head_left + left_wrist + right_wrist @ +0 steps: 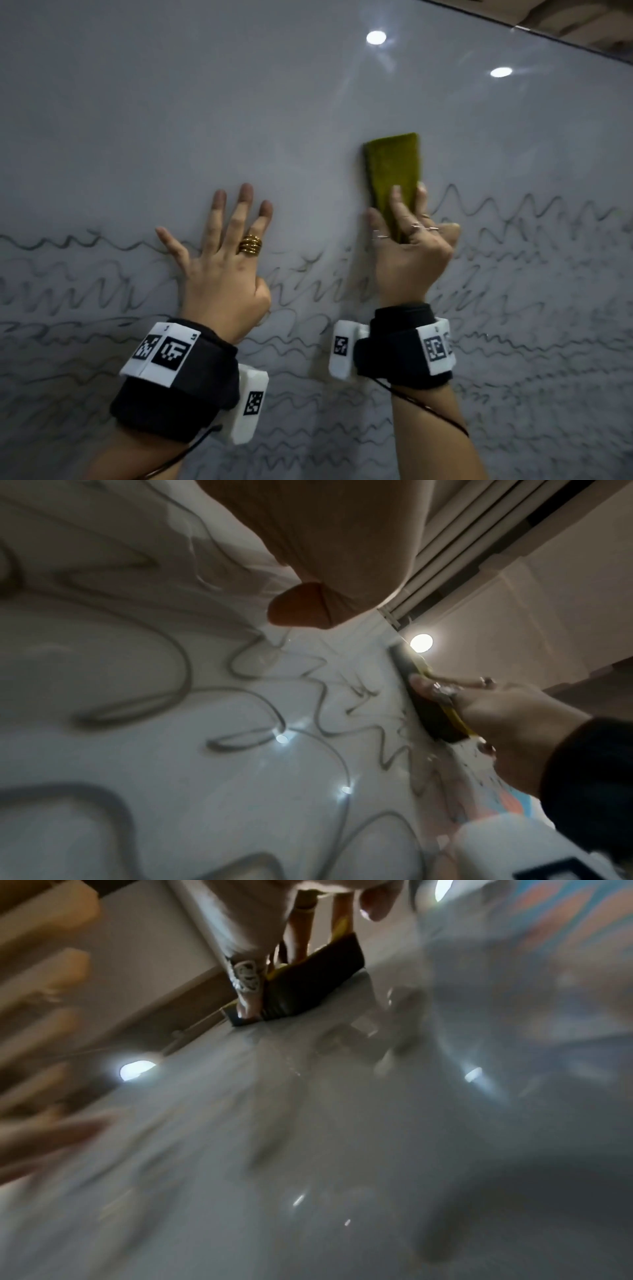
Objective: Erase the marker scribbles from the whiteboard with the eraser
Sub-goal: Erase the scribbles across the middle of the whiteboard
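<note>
Whiteboard [239, 102] scribbles [513, 212] sharp overhead, right-wrist blur, right hand [409, 246] fingers gripping eraser [394, 168], left hand [222, 260] splayed flat

Olive-green eraser [394, 181], grey wavy scribbles [496, 212], white whiteboard [205, 102].

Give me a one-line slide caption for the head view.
Right hand presses the green eraser to the whiteboard above wavy scribbles; left hand lies flat.

My eraser [394, 178] is a long olive-yellow block with a dark felt underside, standing upright and flat against the whiteboard [171, 102]. The board is glossy and pale grey. Wavy grey marker scribbles [102, 294] fill it from 3 through 6 to 9 o'clock of the eraser; toward 12 it is bare.
</note>
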`<action>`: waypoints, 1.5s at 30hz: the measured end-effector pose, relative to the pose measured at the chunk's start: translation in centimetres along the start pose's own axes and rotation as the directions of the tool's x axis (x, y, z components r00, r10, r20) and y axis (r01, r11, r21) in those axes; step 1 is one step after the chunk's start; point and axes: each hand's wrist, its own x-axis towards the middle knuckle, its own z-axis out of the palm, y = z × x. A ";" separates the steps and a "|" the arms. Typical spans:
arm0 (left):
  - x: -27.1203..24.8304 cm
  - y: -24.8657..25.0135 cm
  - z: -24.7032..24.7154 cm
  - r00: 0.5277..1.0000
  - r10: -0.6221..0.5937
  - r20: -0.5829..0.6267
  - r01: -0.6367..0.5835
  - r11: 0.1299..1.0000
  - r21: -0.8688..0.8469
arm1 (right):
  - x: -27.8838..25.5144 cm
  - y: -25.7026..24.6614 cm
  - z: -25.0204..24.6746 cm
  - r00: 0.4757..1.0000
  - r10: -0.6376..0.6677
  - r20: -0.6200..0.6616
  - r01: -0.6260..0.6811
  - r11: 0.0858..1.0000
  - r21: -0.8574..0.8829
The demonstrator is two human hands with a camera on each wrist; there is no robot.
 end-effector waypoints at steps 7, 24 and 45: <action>-0.1 -0.3 -0.3 1.000 0.005 -0.005 -0.005 0.999 0.035 | 0.2 0.4 -1.2 0.964 -0.173 0.203 0.193 0.978 -0.082; 0.9 6.6 -2.3 0.999 -0.037 0.004 0.037 0.997 0.070 | 1.8 5.3 -4.1 0.962 -0.155 0.226 0.189 0.972 -0.137; 0.3 12.5 3.8 0.997 0.078 -0.028 -0.077 0.996 0.051 | 3.7 13.4 -8.1 0.979 0.149 0.141 -0.153 0.988 0.015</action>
